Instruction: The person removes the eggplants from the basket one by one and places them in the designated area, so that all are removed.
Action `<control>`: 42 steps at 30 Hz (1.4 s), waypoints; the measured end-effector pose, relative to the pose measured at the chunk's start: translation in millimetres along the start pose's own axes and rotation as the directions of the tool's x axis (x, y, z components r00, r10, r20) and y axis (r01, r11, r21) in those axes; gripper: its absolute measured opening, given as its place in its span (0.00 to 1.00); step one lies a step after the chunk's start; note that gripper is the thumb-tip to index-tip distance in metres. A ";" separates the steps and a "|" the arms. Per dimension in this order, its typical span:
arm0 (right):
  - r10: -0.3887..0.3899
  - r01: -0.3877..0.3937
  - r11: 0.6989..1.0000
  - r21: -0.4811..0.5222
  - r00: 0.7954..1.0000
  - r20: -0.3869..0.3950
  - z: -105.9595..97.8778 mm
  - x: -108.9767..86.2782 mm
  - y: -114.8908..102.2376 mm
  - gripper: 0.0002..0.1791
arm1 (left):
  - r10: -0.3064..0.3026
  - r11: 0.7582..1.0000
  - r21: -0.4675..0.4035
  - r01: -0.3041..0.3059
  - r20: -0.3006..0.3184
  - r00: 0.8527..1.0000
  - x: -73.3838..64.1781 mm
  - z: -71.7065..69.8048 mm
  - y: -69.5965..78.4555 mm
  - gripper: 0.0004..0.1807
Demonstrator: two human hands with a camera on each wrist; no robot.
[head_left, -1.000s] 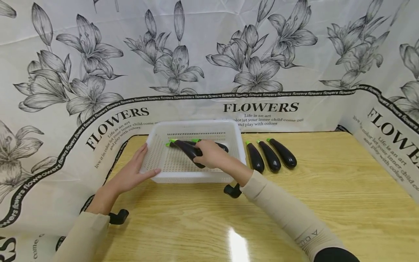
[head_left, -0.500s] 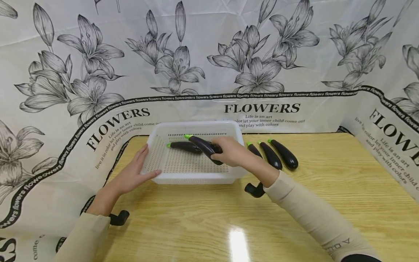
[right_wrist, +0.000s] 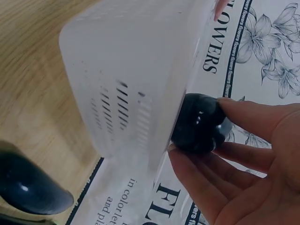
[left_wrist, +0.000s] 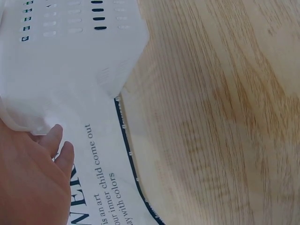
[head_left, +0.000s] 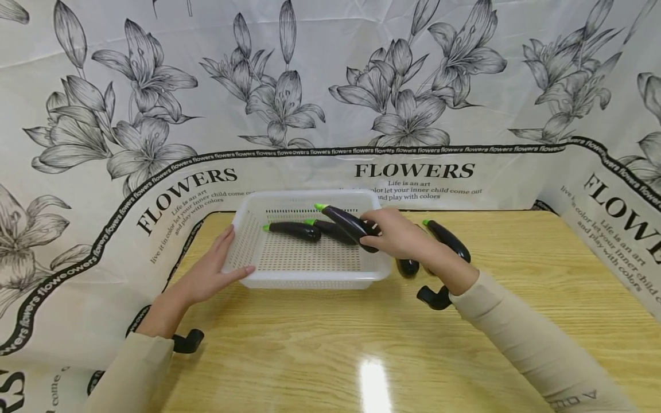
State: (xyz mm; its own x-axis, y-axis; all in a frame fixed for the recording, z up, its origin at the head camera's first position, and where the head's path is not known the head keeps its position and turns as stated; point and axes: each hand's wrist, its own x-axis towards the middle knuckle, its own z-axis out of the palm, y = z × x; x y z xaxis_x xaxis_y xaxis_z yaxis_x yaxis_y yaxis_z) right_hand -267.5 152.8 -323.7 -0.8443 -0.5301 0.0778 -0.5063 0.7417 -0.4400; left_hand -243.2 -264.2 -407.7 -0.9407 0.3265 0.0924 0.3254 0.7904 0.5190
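Observation:
A white perforated plastic basket [head_left: 310,277] stands at the back of the table. Two dark purple eggplants with green stems, a left one [head_left: 294,230] and a right one [head_left: 332,230], lie inside. My right hand [head_left: 396,232] pinches a third eggplant [head_left: 341,221] by its thick end, tilted above the basket's right side, stem pointing back left. The right wrist view shows the thumb and fingertips around that rounded end [right_wrist: 199,122], beside the basket wall [right_wrist: 126,56]. My left hand [head_left: 203,280] rests straight-fingered against the basket's left end, thumb on the front rim.
Right of the basket, more eggplants lie on the wooden table [head_left: 289,350]: a near one [head_left: 408,267], a far one [head_left: 448,240], and one mostly hidden under my right forearm. A flower-printed cloth [head_left: 413,189] hangs behind and along both sides.
My right hand has carried the held eggplant rightward across the basket, from the left-middle to above the right side. The two eggplants inside now show more fully. My left hand has stayed in place.

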 end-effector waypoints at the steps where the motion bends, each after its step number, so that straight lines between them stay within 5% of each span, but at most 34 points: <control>1: 0.002 -0.002 1.000 0.007 1.000 -0.007 -0.8 -1.0 2.0 0.27 | -0.002 1.000 0.002 0.002 0.001 1.000 0.0 -0.1 0.0 0.60; 25: 0.024 -0.020 0.999 0.048 0.996 -0.083 -22.5 -22.2 30.4 0.21 | -0.006 1.000 0.007 0.006 -0.012 1.000 -3.0 -3.5 1.2 0.59; 42: 0.201 -0.204 0.978 -0.047 0.977 -0.073 -46.6 -70.7 112.5 0.30 | 0.004 1.000 0.010 -0.004 -0.018 1.000 -1.1 -0.8 2.3 0.60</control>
State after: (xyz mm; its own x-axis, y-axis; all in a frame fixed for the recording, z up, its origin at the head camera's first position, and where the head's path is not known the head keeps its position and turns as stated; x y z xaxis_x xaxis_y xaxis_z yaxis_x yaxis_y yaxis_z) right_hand -272.9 292.8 -337.0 -0.9392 -0.3391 0.0529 -0.3307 0.8528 -0.4041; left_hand -241.5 -263.2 -405.9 -0.9410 0.3201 0.1101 0.3299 0.7944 0.5100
